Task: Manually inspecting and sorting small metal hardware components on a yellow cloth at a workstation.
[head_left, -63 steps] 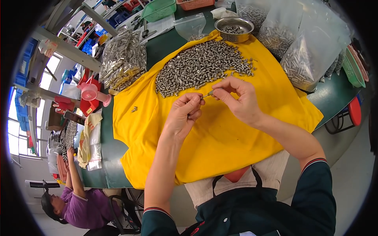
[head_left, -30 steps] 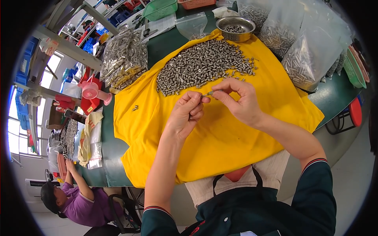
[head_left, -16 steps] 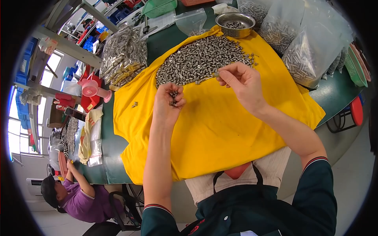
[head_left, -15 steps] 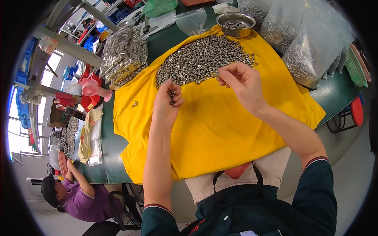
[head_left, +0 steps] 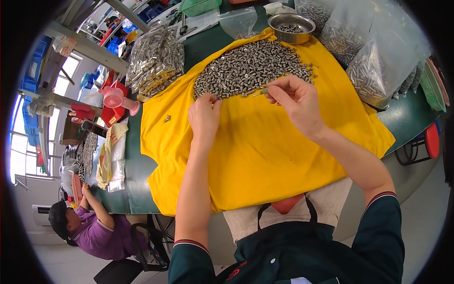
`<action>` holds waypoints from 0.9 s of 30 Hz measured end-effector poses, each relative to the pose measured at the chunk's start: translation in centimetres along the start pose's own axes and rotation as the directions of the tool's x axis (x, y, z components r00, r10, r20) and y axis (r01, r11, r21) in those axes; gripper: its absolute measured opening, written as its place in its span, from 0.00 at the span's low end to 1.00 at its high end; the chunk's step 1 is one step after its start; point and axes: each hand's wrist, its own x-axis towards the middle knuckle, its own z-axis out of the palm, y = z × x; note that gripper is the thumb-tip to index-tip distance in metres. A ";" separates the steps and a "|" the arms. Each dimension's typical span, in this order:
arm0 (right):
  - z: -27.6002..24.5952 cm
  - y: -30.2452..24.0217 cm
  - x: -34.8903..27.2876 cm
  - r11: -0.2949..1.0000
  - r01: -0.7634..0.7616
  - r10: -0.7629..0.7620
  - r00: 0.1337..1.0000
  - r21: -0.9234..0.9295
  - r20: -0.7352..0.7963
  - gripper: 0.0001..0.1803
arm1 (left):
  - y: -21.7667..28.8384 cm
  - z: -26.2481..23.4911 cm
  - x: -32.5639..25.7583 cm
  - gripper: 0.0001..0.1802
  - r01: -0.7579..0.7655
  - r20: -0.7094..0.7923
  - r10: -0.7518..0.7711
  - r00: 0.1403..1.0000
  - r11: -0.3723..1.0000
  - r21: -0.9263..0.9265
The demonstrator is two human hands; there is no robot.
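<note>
A wide pile of small metal cylinders (head_left: pixel 250 66) lies on a yellow cloth (head_left: pixel 265 156) in front of me. My right hand (head_left: pixel 295 97) is closed in a pinch on a thin pin-like tool (head_left: pixel 260 92), its slender tip pointing left beside the pile's near edge. At the pile's lower left corner, my left hand (head_left: pixel 204 116) is curled with its back up and its fingertips against the cylinders. What sits inside its palm is hidden now; half a second ago several cylinders showed there. Two or so loose pieces (head_left: pixel 167 118) rest on the cloth to the left.
A steel bowl (head_left: pixel 292 28) of parts stands behind the pile. Bulging plastic bags of metal parts (head_left: pixel 373 78) are at right, another bag (head_left: pixel 156 61) at left. A pink fan (head_left: pixel 113 98) is on the green table (head_left: pixel 142 189). A co-worker (head_left: pixel 104 232) sits at lower left.
My left hand has turned palm down and its fingertips have come to the pile's edge. The tool in my right hand now points lower, with its thin tip in sight. The whole view has shifted slightly.
</note>
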 end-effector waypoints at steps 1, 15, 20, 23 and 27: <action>0.1 0.0 0.0 1.000 0.011 -0.011 1.000 -0.010 0.004 0.03 | -0.2 -0.1 0.0 0.07 0.004 -0.003 -0.004 1.000 1.000 0.003; 0.4 -0.4 -0.8 0.949 0.249 -0.242 0.968 -0.195 0.059 0.04 | 3.9 -1.6 -2.6 0.09 0.737 0.729 0.221 0.648 -0.423 -0.527; 0.5 -0.4 -0.8 0.947 0.243 -0.235 0.970 -0.210 0.064 0.04 | 4.3 -1.7 -2.7 0.10 0.743 0.723 0.223 0.654 -0.368 -0.558; 0.5 -0.2 -0.8 0.940 0.257 -0.249 0.966 -0.223 0.064 0.04 | 4.4 -1.7 -2.6 0.10 0.753 0.734 0.214 0.644 -0.345 -0.560; 0.6 -0.3 -0.8 0.944 0.237 -0.228 0.972 -0.228 0.066 0.04 | 4.2 -1.6 -2.7 0.10 0.759 0.735 0.222 0.641 -0.328 -0.563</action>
